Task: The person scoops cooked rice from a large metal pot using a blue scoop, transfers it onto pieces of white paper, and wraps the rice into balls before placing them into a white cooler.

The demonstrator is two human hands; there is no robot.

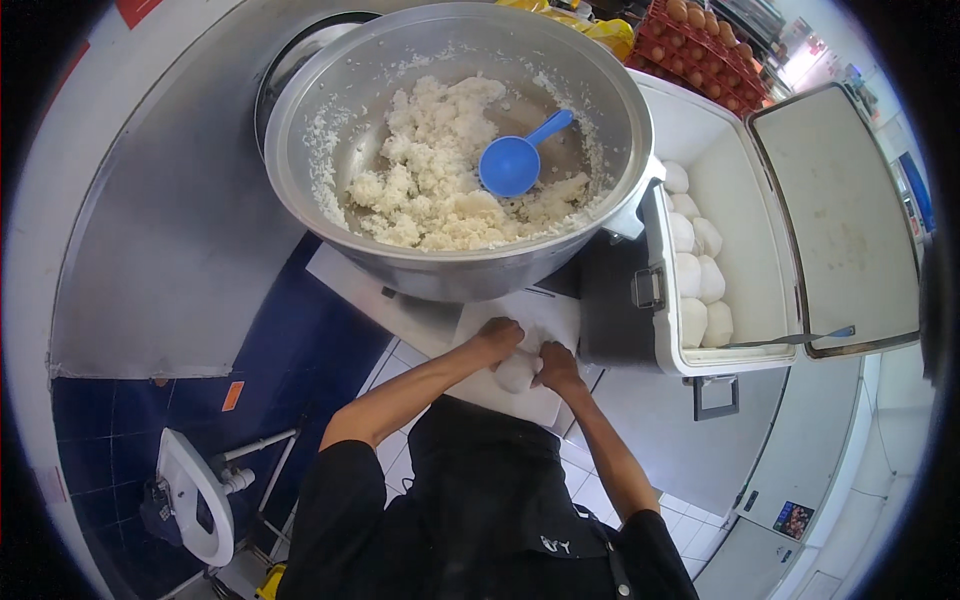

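Both of my hands close around one white rice parcel (517, 373) wrapped in thin plastic, just below the big pot. My left hand (497, 338) grips its upper left side and my right hand (556, 364) its right side. The parcel rests over a white sheet (520, 312) on the counter. Behind it stands a large metal pot (330, 90) holding cooked white rice (430, 180) and a blue plastic scoop (517, 160).
To the right an open white cooler box (745, 290) holds several wrapped rice parcels (695, 260), its lid (845, 215) swung back. Trays of brown eggs (700, 40) sit behind. A white fan (195, 495) stands on the blue tiled floor at lower left.
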